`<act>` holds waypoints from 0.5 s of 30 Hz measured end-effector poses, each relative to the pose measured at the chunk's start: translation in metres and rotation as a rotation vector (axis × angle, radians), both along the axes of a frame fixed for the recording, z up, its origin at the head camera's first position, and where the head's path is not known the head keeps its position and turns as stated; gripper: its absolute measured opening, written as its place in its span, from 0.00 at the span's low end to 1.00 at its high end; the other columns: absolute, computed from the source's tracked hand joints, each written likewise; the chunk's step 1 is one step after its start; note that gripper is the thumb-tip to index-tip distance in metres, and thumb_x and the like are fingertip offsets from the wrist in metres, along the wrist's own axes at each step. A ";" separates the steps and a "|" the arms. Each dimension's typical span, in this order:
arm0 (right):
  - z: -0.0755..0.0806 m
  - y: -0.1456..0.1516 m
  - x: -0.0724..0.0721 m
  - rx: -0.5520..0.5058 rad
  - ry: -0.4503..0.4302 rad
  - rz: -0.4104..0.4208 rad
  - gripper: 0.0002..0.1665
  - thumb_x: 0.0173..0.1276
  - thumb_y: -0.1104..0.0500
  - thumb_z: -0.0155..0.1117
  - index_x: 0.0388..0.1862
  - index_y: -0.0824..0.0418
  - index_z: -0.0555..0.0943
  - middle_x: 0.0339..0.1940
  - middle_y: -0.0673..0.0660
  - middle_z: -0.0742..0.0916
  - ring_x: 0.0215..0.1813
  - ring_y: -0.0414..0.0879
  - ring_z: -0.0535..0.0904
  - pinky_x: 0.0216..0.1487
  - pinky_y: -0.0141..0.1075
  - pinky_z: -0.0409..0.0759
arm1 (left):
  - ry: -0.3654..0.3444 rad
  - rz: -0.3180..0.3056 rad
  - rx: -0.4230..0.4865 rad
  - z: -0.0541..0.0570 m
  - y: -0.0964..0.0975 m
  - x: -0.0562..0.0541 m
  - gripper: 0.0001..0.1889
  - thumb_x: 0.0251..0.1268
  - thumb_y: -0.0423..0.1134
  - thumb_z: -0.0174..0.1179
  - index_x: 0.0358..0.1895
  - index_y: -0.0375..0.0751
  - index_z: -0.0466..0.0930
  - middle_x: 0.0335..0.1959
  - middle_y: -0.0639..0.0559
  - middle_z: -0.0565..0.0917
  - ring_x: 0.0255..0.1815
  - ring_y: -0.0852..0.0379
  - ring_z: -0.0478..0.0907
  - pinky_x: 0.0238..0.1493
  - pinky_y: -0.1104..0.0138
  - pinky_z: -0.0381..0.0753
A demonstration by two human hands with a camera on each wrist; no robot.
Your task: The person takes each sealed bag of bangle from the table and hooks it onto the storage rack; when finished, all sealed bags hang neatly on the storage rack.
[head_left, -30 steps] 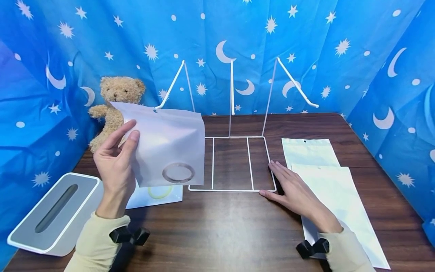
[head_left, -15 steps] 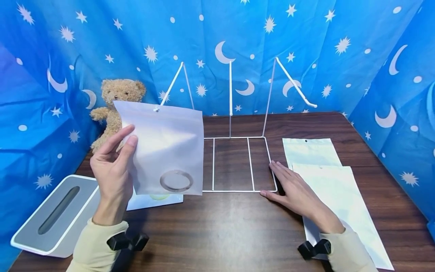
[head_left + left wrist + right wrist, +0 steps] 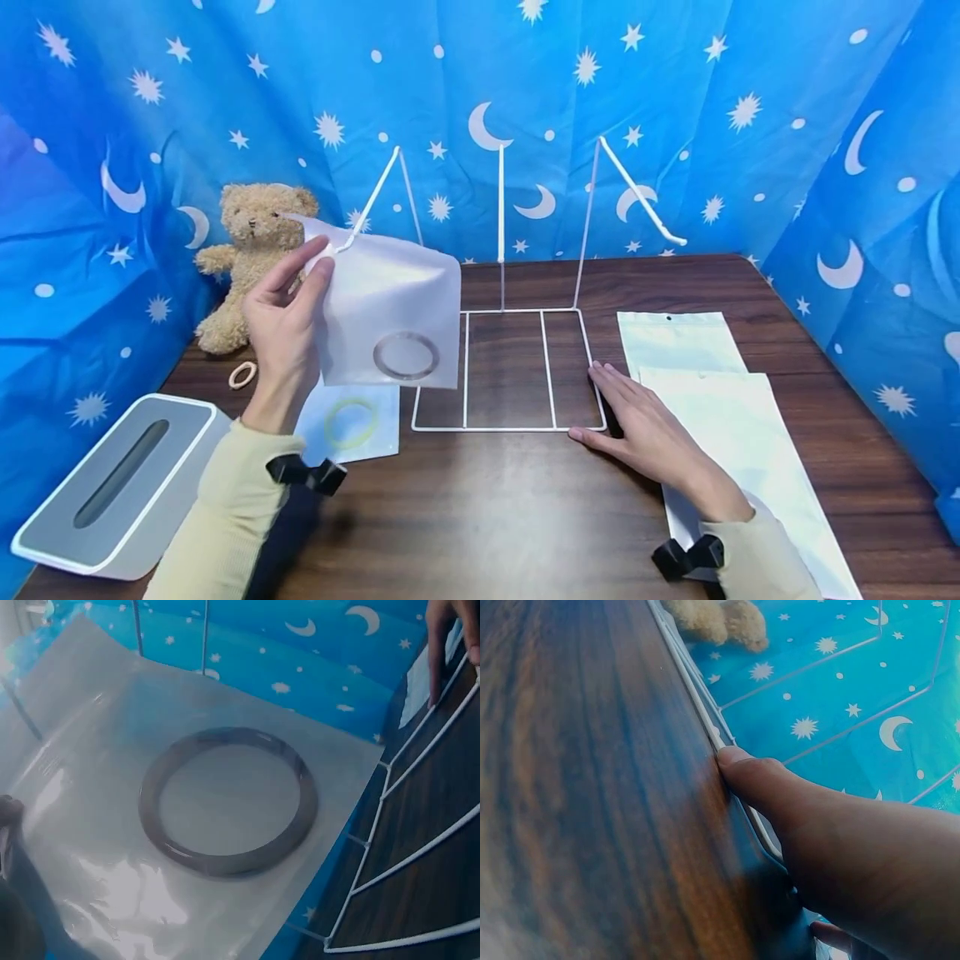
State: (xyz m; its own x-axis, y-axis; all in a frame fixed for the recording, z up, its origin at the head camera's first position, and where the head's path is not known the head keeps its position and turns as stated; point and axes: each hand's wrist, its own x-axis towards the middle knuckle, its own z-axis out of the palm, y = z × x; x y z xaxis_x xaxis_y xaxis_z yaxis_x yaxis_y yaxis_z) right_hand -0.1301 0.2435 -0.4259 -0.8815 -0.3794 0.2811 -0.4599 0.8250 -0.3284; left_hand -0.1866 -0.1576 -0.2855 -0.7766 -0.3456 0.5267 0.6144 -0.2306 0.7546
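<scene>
My left hand (image 3: 288,321) pinches the left edge of a frosted plastic zip bag (image 3: 390,296) between thumb and fingers. Inside the bag lies a brownish bangle (image 3: 229,802). The bag hangs at the left arm of a white wire display rack (image 3: 510,430); that arm's tip (image 3: 343,247) shows in front of the bag's top edge, so the hook seems to pass through its hole. With fingers nearly straight, my right hand (image 3: 648,433) rests on the rack base's right side. In the right wrist view its thumb (image 3: 754,776) presses the front wire.
A bag with a yellow-green ring (image 3: 351,423) lies beneath the held one. White bags (image 3: 727,450) overlap at the right. On the left are a tissue box (image 3: 123,475), a small beige ring (image 3: 242,375) and a teddy bear (image 3: 255,250). A starry curtain (image 3: 675,83) backs the table.
My left hand has moved up and to the right, sliding the bag further along the hook arm; the hook tip now shows in front of it. The right hand has stayed on the rack.
</scene>
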 end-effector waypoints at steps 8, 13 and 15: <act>-0.005 -0.003 0.003 -0.010 0.010 0.004 0.56 0.62 0.31 0.64 0.73 0.69 0.63 0.73 0.65 0.68 0.74 0.60 0.61 0.68 0.57 0.62 | -0.050 0.055 -0.025 -0.003 0.011 -0.060 0.15 0.58 0.31 0.70 0.50 0.36 0.86 0.52 0.43 0.84 0.55 0.50 0.79 0.50 0.67 0.80; -0.001 0.002 0.003 0.001 0.025 -0.005 0.56 0.61 0.31 0.64 0.73 0.69 0.63 0.73 0.65 0.68 0.74 0.59 0.60 0.68 0.56 0.62 | -0.058 0.086 -0.005 -0.002 0.016 -0.082 0.14 0.56 0.28 0.71 0.47 0.38 0.88 0.51 0.45 0.85 0.61 0.53 0.76 0.57 0.66 0.76; 0.000 0.006 0.002 0.001 0.029 -0.003 0.56 0.61 0.31 0.64 0.73 0.69 0.63 0.73 0.65 0.68 0.74 0.59 0.60 0.69 0.56 0.62 | -0.054 0.080 0.017 -0.003 0.018 -0.088 0.14 0.55 0.27 0.71 0.47 0.37 0.88 0.51 0.45 0.85 0.59 0.52 0.77 0.58 0.65 0.75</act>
State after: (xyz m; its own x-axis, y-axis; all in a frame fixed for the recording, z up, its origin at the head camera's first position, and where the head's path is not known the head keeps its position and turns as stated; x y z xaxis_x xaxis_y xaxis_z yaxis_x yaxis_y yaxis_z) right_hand -0.1281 0.2491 -0.4255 -0.8742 -0.3767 0.3064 -0.4664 0.8268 -0.3144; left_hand -0.2742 -0.1395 -0.2880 -0.7734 -0.4159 0.4785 0.5899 -0.1958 0.7834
